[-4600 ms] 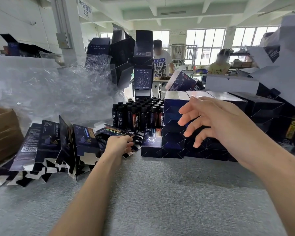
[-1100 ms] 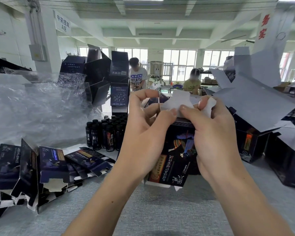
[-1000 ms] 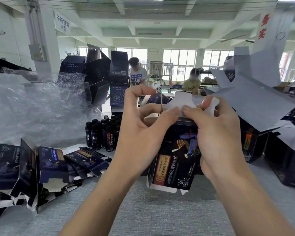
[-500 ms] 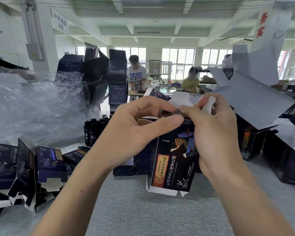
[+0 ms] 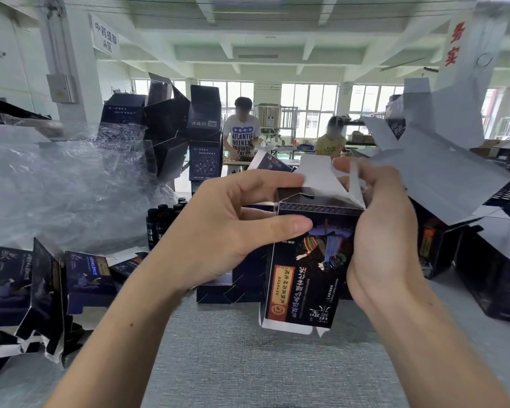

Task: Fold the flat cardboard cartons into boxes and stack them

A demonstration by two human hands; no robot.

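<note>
The carton is held upright over the desk, long axis 12 to 6, print upside down, its open end at 12. It sits between the hands, left hand at its 9, right hand at its 3, both equally near. The left grip is half closed, thumb on the front panel, forefinger against the white flap. The right grip curls round the right edge. Pressing that flap down looks next. Flat cartons lie at 9
</note>
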